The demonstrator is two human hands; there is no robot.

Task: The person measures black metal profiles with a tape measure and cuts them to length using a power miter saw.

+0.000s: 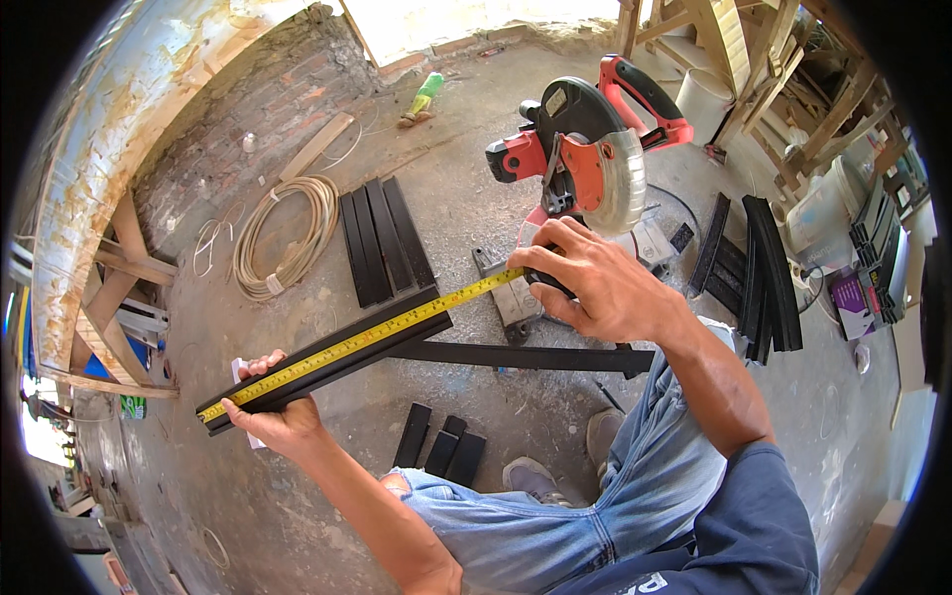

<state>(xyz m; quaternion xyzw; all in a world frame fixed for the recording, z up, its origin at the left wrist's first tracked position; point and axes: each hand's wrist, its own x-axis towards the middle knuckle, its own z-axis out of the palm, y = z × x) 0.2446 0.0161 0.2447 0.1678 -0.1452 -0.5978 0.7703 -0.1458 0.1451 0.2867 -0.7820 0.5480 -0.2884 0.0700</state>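
A black grooved profile strip [342,365] lies slantwise across the middle, its lower left end in my left hand [283,421]. The fingers of that hand wrap around the strip from beneath, and its thumb presses the yellow tape blade [382,329] onto the end. The blade runs along the strip's length and past its upper right end. My right hand [600,283] closes around the dark case of the tape measure [548,284], mostly hidden under the fingers. Just beyond that hand stands a red and black miter saw [585,149] with a clear blade guard.
Black strips lie on the floor [382,243] beyond the held one, with short offcuts [443,444] near my shoes. A long black strip [526,357] crosses below the saw. Coiled cable [286,238] sits left; more profiles [764,268] and a bucket [828,213] stand right.
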